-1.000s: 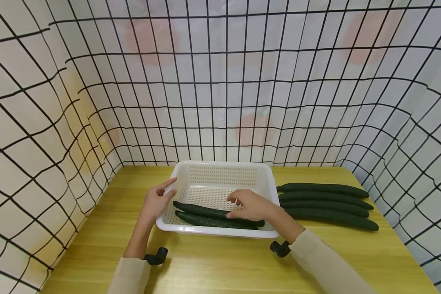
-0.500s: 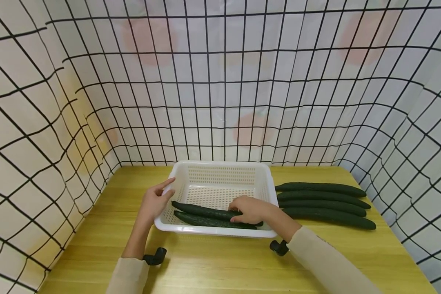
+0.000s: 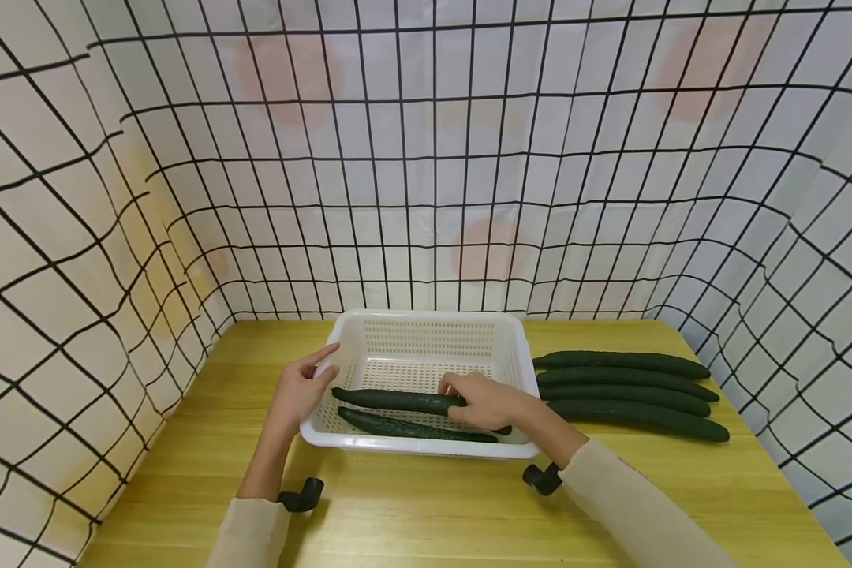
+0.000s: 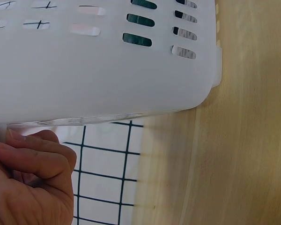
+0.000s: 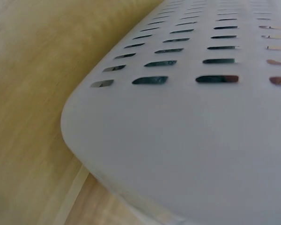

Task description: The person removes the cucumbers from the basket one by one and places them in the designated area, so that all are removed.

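Observation:
A white plastic basket with slotted walls stands on the table, two dark green cucumbers lying lengthwise inside it. My left hand grips the basket's left rim; in the left wrist view, curled fingers show at the rim. Reaching over the right wall, my right hand holds the rear cucumber near its right part, thumb on the near side. The front cucumber lies along the near wall, a gap now between the two. In the right wrist view the basket's outer wall hides my hand.
Several cucumbers lie side by side on the wooden table, just right of the basket. Black wire mesh over white sheeting closes off the back and both sides. Black wrist cameras hang below the wrists.
My right hand has lowered onto the rear cucumber, taken hold of it and shifted it slightly away from the front one. My left hand stays on the basket rim.

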Demonstrator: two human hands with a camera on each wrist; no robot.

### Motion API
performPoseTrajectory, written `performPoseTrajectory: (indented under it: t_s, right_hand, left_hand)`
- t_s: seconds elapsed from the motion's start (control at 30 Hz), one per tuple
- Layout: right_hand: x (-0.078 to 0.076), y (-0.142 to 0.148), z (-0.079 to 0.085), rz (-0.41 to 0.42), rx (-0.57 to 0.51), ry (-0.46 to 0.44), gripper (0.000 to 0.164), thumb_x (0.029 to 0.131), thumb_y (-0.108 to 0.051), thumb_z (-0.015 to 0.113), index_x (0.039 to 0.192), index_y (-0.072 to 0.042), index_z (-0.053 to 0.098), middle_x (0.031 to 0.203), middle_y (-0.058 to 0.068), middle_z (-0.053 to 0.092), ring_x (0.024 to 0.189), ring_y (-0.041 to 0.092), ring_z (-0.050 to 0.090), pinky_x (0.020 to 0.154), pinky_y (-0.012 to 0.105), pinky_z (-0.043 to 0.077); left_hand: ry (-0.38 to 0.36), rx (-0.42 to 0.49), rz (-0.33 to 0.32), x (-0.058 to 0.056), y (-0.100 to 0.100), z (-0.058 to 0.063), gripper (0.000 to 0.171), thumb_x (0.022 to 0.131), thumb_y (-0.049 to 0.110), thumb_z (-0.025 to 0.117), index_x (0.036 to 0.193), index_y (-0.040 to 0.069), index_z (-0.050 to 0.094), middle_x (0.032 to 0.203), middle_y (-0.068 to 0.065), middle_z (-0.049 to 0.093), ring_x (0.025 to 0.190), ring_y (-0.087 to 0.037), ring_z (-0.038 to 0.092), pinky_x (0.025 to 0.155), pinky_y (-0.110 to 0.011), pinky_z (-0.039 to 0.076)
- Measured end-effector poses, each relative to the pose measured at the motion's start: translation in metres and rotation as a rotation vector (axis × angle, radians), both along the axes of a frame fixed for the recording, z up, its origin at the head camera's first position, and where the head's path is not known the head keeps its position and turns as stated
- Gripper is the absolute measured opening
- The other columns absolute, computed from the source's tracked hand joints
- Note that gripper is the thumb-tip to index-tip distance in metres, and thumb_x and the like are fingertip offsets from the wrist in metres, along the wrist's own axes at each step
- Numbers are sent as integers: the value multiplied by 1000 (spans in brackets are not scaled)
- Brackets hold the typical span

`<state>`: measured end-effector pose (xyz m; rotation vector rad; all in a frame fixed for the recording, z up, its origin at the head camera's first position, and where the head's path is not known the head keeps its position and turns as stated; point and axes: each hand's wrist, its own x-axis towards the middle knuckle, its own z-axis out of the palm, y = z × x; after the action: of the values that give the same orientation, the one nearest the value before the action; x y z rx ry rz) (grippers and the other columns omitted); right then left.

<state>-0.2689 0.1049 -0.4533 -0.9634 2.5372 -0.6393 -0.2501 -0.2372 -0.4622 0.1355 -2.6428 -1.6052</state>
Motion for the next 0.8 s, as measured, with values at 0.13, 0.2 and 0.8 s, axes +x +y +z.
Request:
performPoseTrajectory:
  t_s: [0.13, 0.2, 0.8]
  right_hand:
    - [1, -1, 1, -19, -52, 19, 40, 102, -23, 51, 138, -9, 58, 133, 10, 64, 115, 24, 63, 97, 45, 52]
    - [1, -1, 2, -14, -68, 44, 41, 102, -24, 50, 138, -7, 59, 133, 10, 64, 117, 25, 63, 98, 46, 52]
    - [15, 2, 28, -39, -212, 322, 40, 101, -39, 66, 132, -13, 69, 131, 4, 69, 122, 24, 65, 102, 45, 53]
  left_hand:
    - [-1, 2, 1, 0, 1, 1, 44, 102, 33, 64, 146, 35, 60, 104, -19, 70, 72, -18, 55, 62, -31, 51]
    - [-3, 7, 3, -1, 1, 1, 44, 102, 33, 64, 146, 35, 60, 110, -20, 71, 77, -20, 58, 64, -31, 52]
    - [1, 14, 8, -1, 0, 0, 44, 102, 32, 65, 145, 34, 61, 114, -21, 71, 81, -21, 57, 64, -31, 50]
